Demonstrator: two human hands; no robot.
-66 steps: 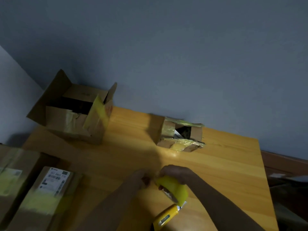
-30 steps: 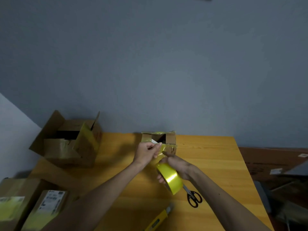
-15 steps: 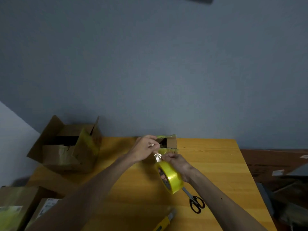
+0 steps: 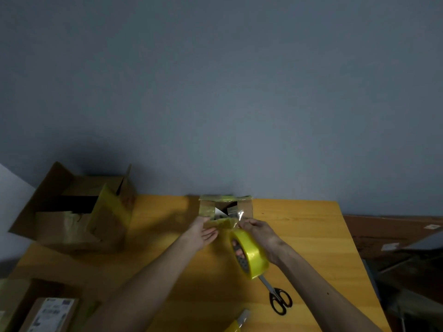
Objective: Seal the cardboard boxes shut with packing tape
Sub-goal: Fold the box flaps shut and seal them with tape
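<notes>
Left hand (image 4: 203, 233) released tape (image 4: 255, 256), now open at box (image 4: 248, 208).

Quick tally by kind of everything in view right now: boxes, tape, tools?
Cardboard boxes: 4
Tape roll: 1
Scissors: 1
Yellow-handled tool, partly cut off by the frame: 1
Total: 7
</notes>
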